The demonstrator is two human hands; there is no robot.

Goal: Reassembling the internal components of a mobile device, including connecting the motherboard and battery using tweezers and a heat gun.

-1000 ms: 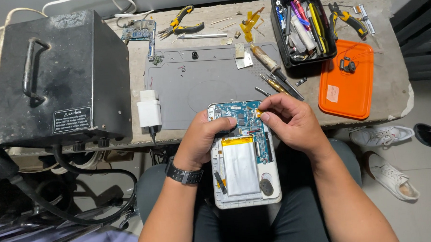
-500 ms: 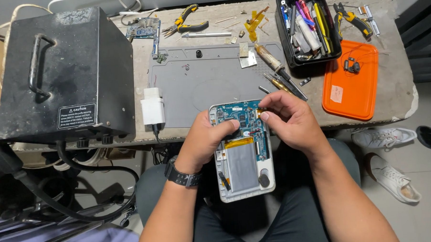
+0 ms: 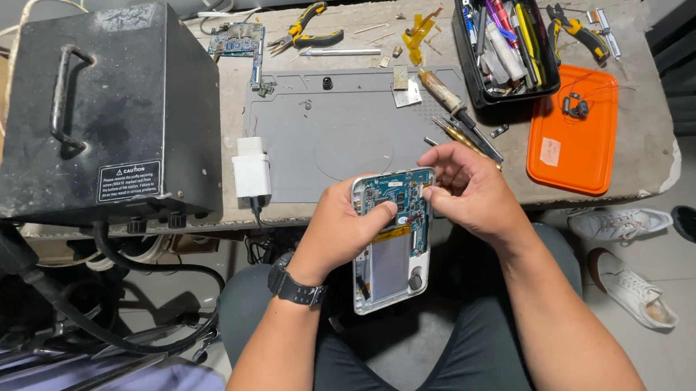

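An opened tablet [image 3: 392,244] is clasped over the lap in the left hand [image 3: 349,230] while the right hand [image 3: 471,195], fingertips pinched shut at the circuit board [image 3: 398,201], is best kept steady and light.

left hand [image 3: 341,230] hides device [image 3: 392,248] left edge | right fingertips' [image 3: 433,191] contact unclear

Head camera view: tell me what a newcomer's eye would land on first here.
First, the opened device with its back off, circuit board bared, held over the lap at the bench edge: the left hand grips it while the right hand pinches at its upper right edge. Next, the big black metal box with a handle at far left, and the bright orange tray at right beside a black bin of tools.
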